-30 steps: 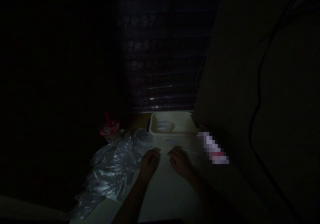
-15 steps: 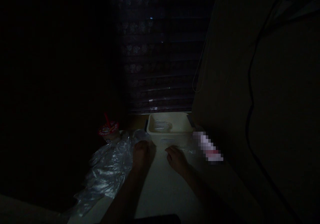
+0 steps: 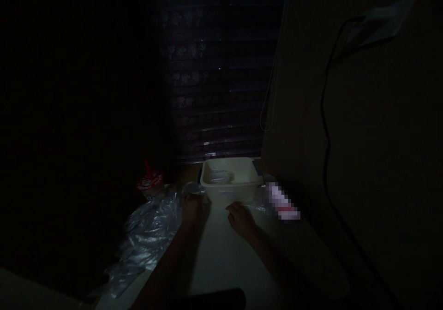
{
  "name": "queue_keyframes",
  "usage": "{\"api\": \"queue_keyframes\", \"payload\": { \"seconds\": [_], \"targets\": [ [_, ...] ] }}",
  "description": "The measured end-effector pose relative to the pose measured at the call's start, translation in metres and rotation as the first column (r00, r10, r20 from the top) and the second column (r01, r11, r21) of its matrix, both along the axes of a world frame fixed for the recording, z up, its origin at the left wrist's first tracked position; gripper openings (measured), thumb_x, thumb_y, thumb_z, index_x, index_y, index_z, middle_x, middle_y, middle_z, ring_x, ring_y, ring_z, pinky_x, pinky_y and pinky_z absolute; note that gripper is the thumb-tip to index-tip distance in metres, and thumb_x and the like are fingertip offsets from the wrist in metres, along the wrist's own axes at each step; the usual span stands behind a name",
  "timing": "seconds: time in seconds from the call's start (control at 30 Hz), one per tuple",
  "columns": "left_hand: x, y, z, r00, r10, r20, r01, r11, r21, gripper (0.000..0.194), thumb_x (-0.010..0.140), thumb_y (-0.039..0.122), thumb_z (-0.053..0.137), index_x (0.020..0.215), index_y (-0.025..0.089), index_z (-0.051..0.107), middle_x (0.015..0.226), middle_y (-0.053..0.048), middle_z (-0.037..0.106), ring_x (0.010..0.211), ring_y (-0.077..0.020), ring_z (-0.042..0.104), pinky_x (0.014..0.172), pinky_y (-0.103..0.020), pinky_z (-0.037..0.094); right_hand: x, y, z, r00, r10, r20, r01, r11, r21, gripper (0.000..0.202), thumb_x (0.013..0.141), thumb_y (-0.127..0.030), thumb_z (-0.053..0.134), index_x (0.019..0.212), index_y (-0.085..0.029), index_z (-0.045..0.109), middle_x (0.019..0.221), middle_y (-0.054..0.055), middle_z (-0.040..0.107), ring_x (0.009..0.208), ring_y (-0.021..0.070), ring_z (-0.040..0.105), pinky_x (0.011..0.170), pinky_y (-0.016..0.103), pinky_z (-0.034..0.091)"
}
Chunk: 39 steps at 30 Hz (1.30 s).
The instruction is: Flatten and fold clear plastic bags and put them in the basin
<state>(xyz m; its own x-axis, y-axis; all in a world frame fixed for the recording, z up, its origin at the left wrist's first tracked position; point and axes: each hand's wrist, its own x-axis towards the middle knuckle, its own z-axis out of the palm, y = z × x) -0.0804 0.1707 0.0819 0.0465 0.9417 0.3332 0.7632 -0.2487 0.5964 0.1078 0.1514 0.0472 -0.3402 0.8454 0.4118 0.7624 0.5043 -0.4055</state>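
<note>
The scene is very dark. My left hand (image 3: 192,210) rests on the pale table (image 3: 224,259) with its fingers curled, at the right edge of crumpled clear plastic (image 3: 152,229). Whatever its fingers hold, if anything, is too dark to make out. To the right, my right hand (image 3: 240,218) lies with bent fingers, apart from the left one; its fingertips are too dim to read. Just beyond both hands stands a cream plastic bin (image 3: 230,192) with a clear item (image 3: 219,176) inside.
A cup with a red lid (image 3: 151,181) and red straw stands at the left. A blurred pink and white item (image 3: 282,204) lies right of the bin. Behind are blinds (image 3: 214,84); a dark cable (image 3: 326,148) hangs at the right. A dark object (image 3: 214,298) sits at the near edge.
The view has shifted slightly, bringing more of the cable and the right wall into sight. My left hand has moved slightly left; my right hand looks nearly the same.
</note>
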Motion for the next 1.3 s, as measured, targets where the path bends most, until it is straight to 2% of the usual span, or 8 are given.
{"api": "queue_keyframes", "payload": {
  "seconds": [0.2, 0.43, 0.57, 0.67, 0.93, 1.1, 1.2, 1.3],
  "targets": [
    [0.011, -0.037, -0.002, 0.947, 0.023, 0.320, -0.039, 0.998, 0.042, 0.022, 0.079, 0.029, 0.047, 0.095, 0.016, 0.052, 0.098, -0.005, 0.054, 0.087, -0.0165, 0.052, 0.076, -0.037, 0.041, 0.001, -0.004, -0.005, 0.980, 0.005, -0.197, -0.004, 1.000, 0.006, 0.031, 0.065, -0.005, 0.040, 0.089, -0.017, 0.055, 0.082, 0.005, 0.059, 0.081, 0.0162, 0.053, 0.075, 0.030, 0.042],
    [0.030, -0.047, -0.012, 0.735, 0.006, 0.679, 0.032, 0.998, -0.044, 0.033, 0.060, 0.035, 0.058, 0.087, 0.017, 0.055, 0.072, -0.001, 0.061, 0.066, -0.0164, 0.058, 0.060, -0.027, 0.046, -0.001, -0.012, -0.003, 0.906, 0.075, -0.417, -0.062, 0.997, 0.045, 0.049, 0.064, -0.009, 0.046, 0.112, -0.019, 0.042, 0.102, 0.007, 0.054, 0.093, 0.0162, 0.051, 0.078, 0.030, 0.042],
    [0.038, -0.044, -0.019, 0.645, 0.006, 0.764, 0.104, 0.990, -0.095, 0.030, 0.057, 0.036, 0.061, 0.078, 0.015, 0.059, 0.069, -0.002, 0.062, 0.062, -0.0159, 0.057, 0.056, -0.026, 0.044, -0.002, -0.010, 0.002, 0.871, 0.128, -0.474, -0.111, 0.992, 0.063, 0.032, 0.061, -0.006, 0.048, 0.087, -0.022, 0.057, 0.093, 0.004, 0.058, 0.091, 0.0163, 0.051, 0.080, 0.032, 0.041],
    [0.042, -0.044, -0.021, 0.593, 0.031, 0.805, 0.121, 0.985, -0.127, 0.030, 0.056, 0.037, 0.063, 0.075, 0.015, 0.060, 0.062, -0.002, 0.061, 0.056, -0.0147, 0.056, 0.052, -0.025, 0.043, -0.004, -0.010, 0.003, 0.848, 0.124, -0.516, -0.114, 0.992, 0.050, 0.023, 0.059, -0.004, 0.048, 0.071, -0.021, 0.058, 0.081, 0.003, 0.059, 0.082, 0.0154, 0.054, 0.076, 0.031, 0.042],
    [0.034, -0.043, -0.012, 0.461, 0.129, 0.878, 0.090, 0.978, -0.191, 0.044, 0.055, 0.046, 0.062, 0.087, 0.016, 0.056, 0.055, 0.003, 0.057, 0.046, -0.0103, 0.051, 0.045, -0.021, 0.039, -0.008, -0.014, 0.005, 0.789, 0.038, -0.614, -0.107, 0.991, -0.076, 0.010, 0.065, -0.015, 0.048, 0.059, -0.019, 0.055, 0.060, 0.001, 0.058, 0.059, 0.0137, 0.054, 0.058, 0.026, 0.044],
    [0.020, -0.051, -0.002, 0.448, 0.135, 0.884, 0.183, 0.954, -0.238, 0.045, 0.051, 0.042, 0.067, 0.086, 0.016, 0.058, 0.055, 0.002, 0.059, 0.050, -0.0115, 0.054, 0.050, -0.023, 0.041, -0.002, -0.018, 0.009, 0.738, -0.013, -0.675, -0.122, 0.981, -0.152, 0.006, 0.064, -0.017, 0.046, 0.062, -0.019, 0.052, 0.060, 0.000, 0.056, 0.057, 0.0117, 0.053, 0.052, 0.023, 0.043],
    [0.015, -0.058, 0.005, 0.482, 0.121, 0.868, 0.265, 0.924, -0.276, 0.039, 0.048, 0.038, 0.069, 0.080, 0.016, 0.062, 0.062, -0.002, 0.063, 0.052, -0.0134, 0.056, 0.050, -0.024, 0.042, 0.004, -0.019, 0.015, 0.708, -0.035, -0.705, -0.127, 0.976, -0.176, 0.004, 0.064, -0.018, 0.044, 0.062, -0.018, 0.047, 0.056, -0.002, 0.051, 0.053, 0.0099, 0.050, 0.047, 0.020, 0.041],
    [0.014, -0.066, 0.008, 0.535, 0.096, 0.839, 0.287, 0.914, -0.288, 0.032, 0.042, 0.032, 0.073, 0.067, 0.014, 0.065, 0.056, -0.003, 0.061, 0.045, -0.0122, 0.052, 0.043, -0.023, 0.038, 0.006, -0.020, 0.023, 0.687, -0.049, -0.725, -0.121, 0.976, -0.180, 0.001, 0.065, -0.018, 0.044, 0.065, -0.019, 0.045, 0.056, -0.003, 0.047, 0.050, 0.0086, 0.047, 0.045, 0.019, 0.039]
  ]
}}
